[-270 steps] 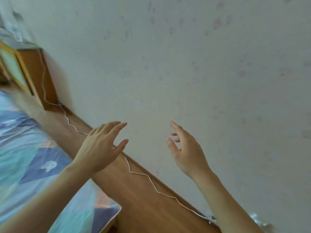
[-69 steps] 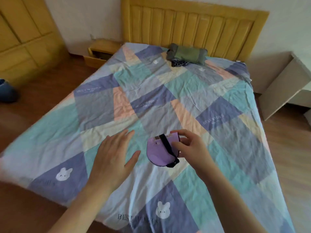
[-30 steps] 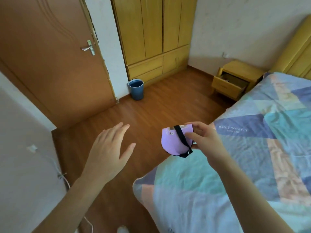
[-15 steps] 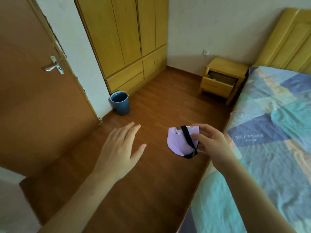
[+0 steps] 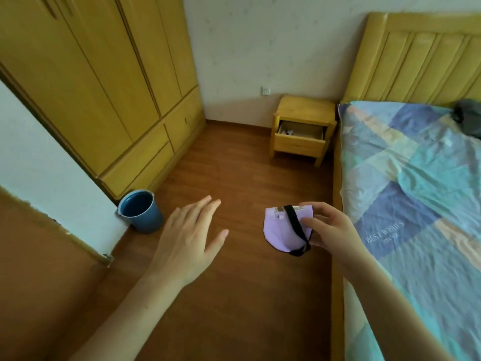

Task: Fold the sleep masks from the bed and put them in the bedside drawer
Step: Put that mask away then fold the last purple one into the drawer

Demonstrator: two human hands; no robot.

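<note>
Sleep mask (image 5: 282, 231), one lilac piece folded in half with a black strap (image 5: 295, 227) across it, sits pinched in the right hand (image 5: 329, 230). The thumb (image 5: 308, 222) presses on the near face and the fingers curl round the far edge, so the hand is closed on it, and the mask juts out to the left of that grip, held in the air above the wooden floor (image 5: 234, 178).

One left hand (image 5: 188, 242) hovers well to the left of the mask, palm down, fingers spread and holding nothing.

Far beyond the grip and slightly to its right stands one yellow bedside table (image 5: 304, 110), its single drawer (image 5: 299, 142) pulled open; something small and pale lies inside, too small to tell what.

Just to the right of the gripping hand runs the edge of one bed (image 5: 416, 204) with a patchwork cover. At its far right corner lies a dark bundle (image 5: 468, 118), cut off by the frame edge.

Left of the empty hand stands one blue bucket (image 5: 140, 211), beside a yellow wardrobe (image 5: 104, 87).
</note>
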